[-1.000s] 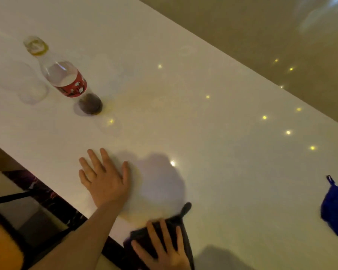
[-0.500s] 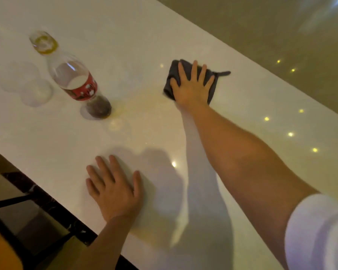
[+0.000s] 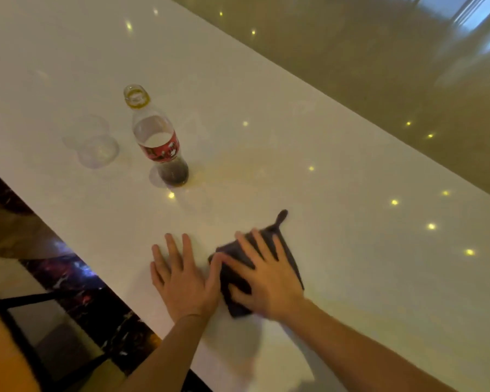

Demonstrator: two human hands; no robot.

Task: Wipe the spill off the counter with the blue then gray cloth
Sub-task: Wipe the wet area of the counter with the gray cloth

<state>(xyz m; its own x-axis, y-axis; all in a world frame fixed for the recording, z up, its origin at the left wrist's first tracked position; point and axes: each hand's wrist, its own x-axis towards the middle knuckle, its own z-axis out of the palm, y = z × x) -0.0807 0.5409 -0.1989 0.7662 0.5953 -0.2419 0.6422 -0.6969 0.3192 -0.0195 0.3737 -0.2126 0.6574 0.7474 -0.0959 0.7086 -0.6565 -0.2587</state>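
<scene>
Fingers point(image 3: 252, 244) blur, right hand point(image 3: 269, 275) flat, hiding gray cloth point(image 3: 290, 257).

Cola bottle point(image 3: 159, 142) stands upright, cap off, red label round the middle, dark liquid low in the base. Clear plastic cup point(image 3: 96, 147) just left of bottle, not touching, looks empty. Dark chair frame point(image 3: 26, 321) well below-left of bottle, nr bottom corner. Glossy tan floor point(image 3: 379, 66) far right of bottle, w/ light spots reflected.
</scene>
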